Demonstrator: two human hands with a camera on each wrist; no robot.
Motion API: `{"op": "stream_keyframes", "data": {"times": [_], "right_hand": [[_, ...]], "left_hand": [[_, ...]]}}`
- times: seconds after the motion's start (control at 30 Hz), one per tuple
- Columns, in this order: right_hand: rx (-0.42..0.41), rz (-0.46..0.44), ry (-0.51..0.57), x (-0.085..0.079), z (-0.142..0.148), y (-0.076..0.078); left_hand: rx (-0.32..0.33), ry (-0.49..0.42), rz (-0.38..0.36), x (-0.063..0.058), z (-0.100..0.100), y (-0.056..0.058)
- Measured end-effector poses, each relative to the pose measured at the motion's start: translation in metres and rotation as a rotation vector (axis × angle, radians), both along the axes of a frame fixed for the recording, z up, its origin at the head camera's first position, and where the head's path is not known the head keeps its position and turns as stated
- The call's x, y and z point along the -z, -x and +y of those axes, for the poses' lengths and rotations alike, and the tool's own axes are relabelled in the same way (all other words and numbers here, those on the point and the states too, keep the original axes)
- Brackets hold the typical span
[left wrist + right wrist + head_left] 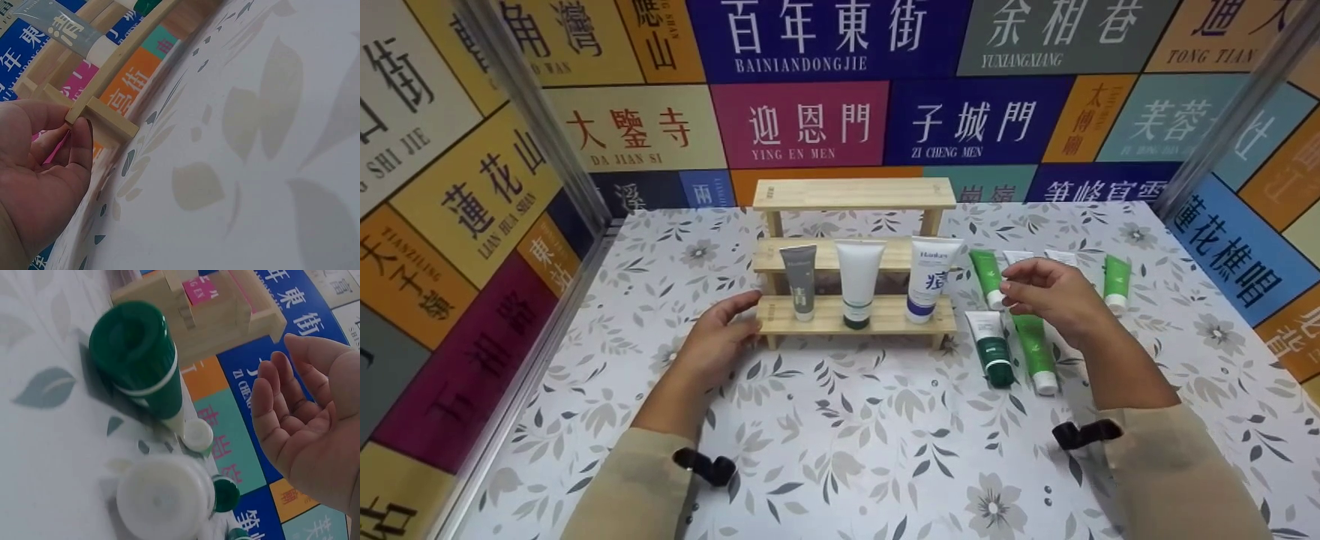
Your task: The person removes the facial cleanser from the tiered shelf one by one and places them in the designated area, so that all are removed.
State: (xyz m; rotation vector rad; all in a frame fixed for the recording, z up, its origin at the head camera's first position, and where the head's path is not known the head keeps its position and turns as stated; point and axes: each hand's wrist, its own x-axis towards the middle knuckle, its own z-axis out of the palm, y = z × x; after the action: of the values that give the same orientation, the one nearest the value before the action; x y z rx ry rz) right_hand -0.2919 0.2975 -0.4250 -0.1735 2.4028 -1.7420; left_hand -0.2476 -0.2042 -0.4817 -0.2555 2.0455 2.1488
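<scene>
The rack (851,193) is pinched by the left hand (722,339); the right hand (1054,298), empty, is loosely curved. Tubes (1036,349), likely soft, are best gripped capwards.

My left fingers (740,303) pinch upright wooden three-tier rack (855,193); three tubes (859,274) stand cap-down, bottom step; green tubes (1037,352) lie to its right.

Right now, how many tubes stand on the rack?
3, all on the lowest shelf: grey tube at left, green-capped tube in the middle, blue-capped tube at right.
</scene>
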Motion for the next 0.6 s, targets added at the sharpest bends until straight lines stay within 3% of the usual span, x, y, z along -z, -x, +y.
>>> {"op": "stream_keyframes", "data": {"times": [0.33,0.6], "right_hand": [[-0.013,0.091,0.197,-0.018,-0.035,-0.011],[-0.034,0.13,0.193,-0.029,-0.053,-0.013]], "left_hand": [[0.002,-0.005,0.017,-0.001,0.001,0.0],[-0.004,-0.001,0.017,0.0,0.0,0.0]]}}
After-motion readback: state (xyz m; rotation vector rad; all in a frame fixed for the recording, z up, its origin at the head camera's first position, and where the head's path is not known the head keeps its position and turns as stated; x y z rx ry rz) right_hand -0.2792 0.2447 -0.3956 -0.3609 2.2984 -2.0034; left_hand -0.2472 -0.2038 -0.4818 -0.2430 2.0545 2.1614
